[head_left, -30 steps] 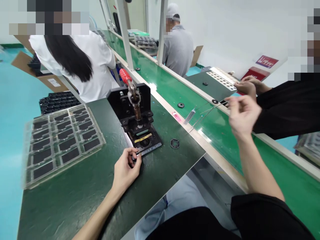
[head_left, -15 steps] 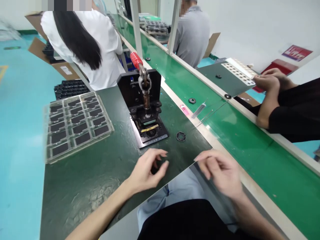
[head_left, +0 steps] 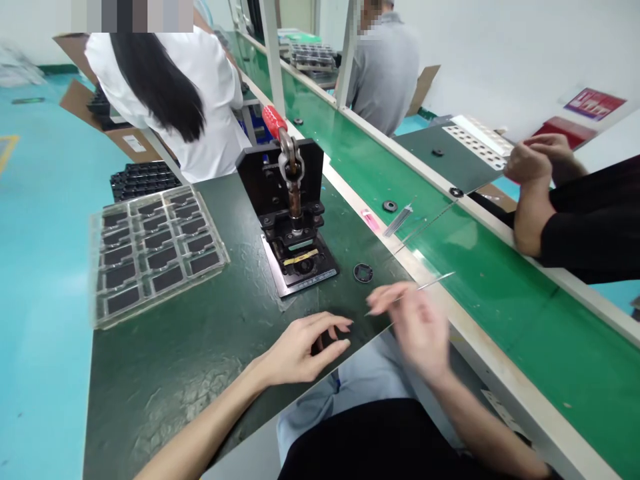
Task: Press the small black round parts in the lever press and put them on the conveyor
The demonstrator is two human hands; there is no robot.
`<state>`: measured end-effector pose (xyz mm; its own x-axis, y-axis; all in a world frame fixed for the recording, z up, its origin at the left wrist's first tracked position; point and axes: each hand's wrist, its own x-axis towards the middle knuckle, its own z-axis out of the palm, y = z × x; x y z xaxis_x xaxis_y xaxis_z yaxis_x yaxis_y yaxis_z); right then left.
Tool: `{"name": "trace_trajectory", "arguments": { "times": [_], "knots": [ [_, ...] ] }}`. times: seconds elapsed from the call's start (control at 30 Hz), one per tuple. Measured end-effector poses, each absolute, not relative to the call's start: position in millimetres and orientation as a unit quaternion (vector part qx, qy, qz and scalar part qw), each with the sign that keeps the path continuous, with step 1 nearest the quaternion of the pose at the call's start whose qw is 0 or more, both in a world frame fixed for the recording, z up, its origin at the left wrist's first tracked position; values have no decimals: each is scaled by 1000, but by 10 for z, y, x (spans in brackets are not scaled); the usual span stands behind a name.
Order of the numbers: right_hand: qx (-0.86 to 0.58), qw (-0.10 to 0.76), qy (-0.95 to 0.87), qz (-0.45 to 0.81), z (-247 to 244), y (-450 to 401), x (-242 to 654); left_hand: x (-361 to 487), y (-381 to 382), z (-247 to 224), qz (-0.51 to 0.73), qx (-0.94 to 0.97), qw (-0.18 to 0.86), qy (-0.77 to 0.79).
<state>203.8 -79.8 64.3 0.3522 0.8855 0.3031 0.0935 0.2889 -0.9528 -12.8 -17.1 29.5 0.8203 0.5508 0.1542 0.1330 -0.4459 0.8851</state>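
Slender steel pin (head_left: pixel 435 285) lies pinched in my right hand (head_left: pixel 417 327), blurred, above the edge of the dark green bench mat (head_left: pixel 165 393), near a black ring (head_left: pixel 363 273). My left hand (head_left: pixel 305 347) curls on the mat; whether it grips anything, I cannot tell. Steadying that pin looks like the call.

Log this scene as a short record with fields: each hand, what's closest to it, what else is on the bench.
Left hand: curled at the front edge of the dark green bench mat; whether it holds anything cannot be told
Right hand: blurred, holding a thin metal tool
Nearest item: black ring, lying on the mat
Also on mat: hand press with red handle; clear tray of black pads
Nearby: a co-worker's hands beyond the green conveyor belt
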Motion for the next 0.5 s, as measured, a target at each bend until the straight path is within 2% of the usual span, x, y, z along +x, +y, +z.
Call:
{"name": "trace_trajectory", "arguments": {
  "times": [0.07,0.1,0.17,0.23,0.33,0.5],
  "knots": [
    [-572,700,-400,150,747,-622,2601,-121,-171,267,210,815,488,231],
    [-607,691,-388,60,801,-484,2906,-118,-170,252,213,812,487,240],
    [-685,601,-400,-96,881,-139,3466,-111,-164,228,221,811,480,253],
    [-778,442,-445,-27,885,235,3851,-107,-155,217,223,814,471,256],
    [-807,339,-481,56,733,719,4013,-107,-144,221,219,821,460,257],
    [-821,222,-519,87,396,1160,3799,-119,-132,217,223,829,450,246]
  ]
}}
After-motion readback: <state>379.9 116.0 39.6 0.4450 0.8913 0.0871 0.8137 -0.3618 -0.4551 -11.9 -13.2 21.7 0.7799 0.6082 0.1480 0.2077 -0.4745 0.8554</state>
